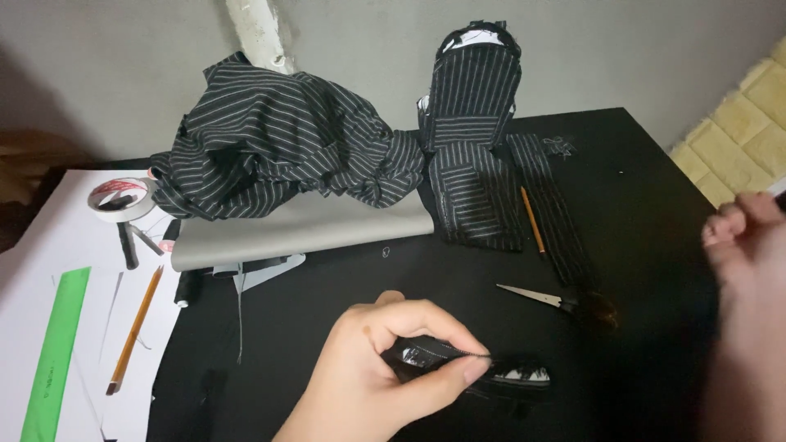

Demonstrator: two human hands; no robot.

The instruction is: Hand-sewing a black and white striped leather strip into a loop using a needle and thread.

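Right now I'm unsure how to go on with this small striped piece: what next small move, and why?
Probably bring the right hand back to the small striped piece. It is raised and blurred, apart from the piece, which only the left hand pinches.

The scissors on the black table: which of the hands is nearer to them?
The left. The left hand is lower left of the scissors, pinching a small fabric piece; the right hand is blurred at the right edge.

Bare black desk (655, 164) lies open at the right edge and between the hands. Scissors (565, 303) block the right centre; heaped striped cloth (278, 147) and a grey roll (303, 229) fill the back.
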